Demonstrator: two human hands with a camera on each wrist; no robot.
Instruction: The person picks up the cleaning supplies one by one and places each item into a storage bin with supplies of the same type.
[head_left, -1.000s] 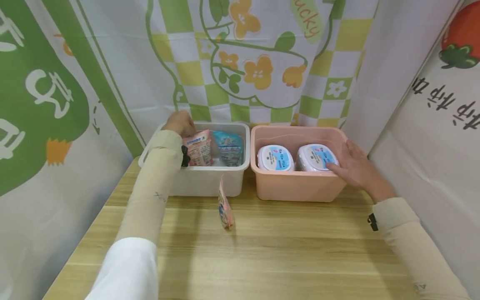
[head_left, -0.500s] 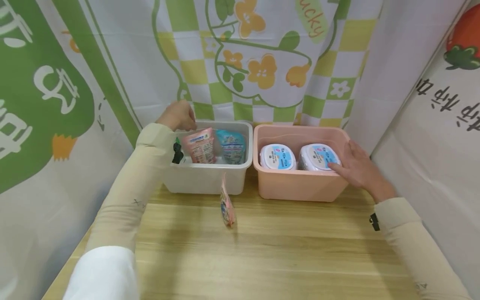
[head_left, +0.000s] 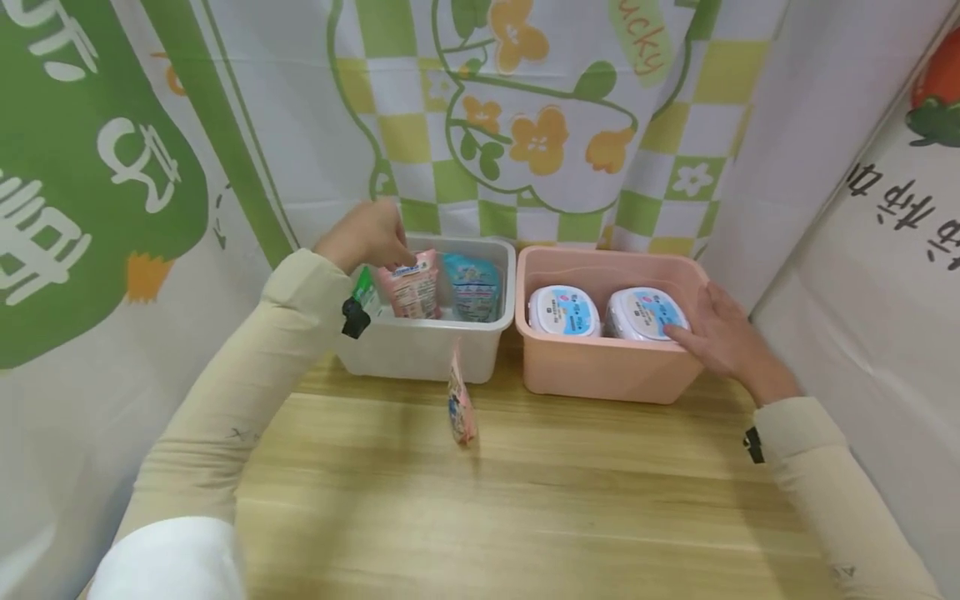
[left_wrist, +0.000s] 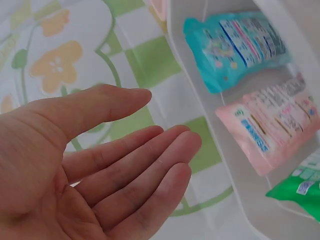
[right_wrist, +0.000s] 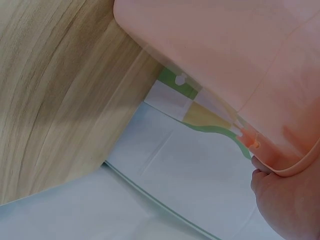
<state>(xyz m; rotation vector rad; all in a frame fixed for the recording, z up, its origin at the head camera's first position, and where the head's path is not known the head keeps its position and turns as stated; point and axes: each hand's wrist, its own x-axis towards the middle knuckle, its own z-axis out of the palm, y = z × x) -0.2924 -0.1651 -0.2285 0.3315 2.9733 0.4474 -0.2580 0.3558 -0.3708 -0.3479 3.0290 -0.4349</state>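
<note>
My left hand (head_left: 369,235) hovers over the back left of a white bin (head_left: 420,352), its fingers loosely bent and nothing held in the left wrist view. Inside stand a pink packet (head_left: 414,292), a teal packet (head_left: 472,287) and a partly hidden green packet (head_left: 365,287). On the right, my right hand (head_left: 723,337) grips the end of a pink bin (head_left: 600,368), thumb over the rim beside a tub. Two white-lidded tubs with blue labels, a left tub (head_left: 564,311) and a right tub (head_left: 645,314), sit in that bin.
A thin pinkish packet (head_left: 462,407) stands edge-on on the wooden table (head_left: 525,500), in front of the white bin. Behind both bins hangs a checked, flowered cloth (head_left: 540,150). Printed cloth also closes in the left and right sides.
My left hand has risen slightly out of the white bin and shifted a little right, baring the green packet. The right hand keeps its grip; the head view has turned slightly left.
</note>
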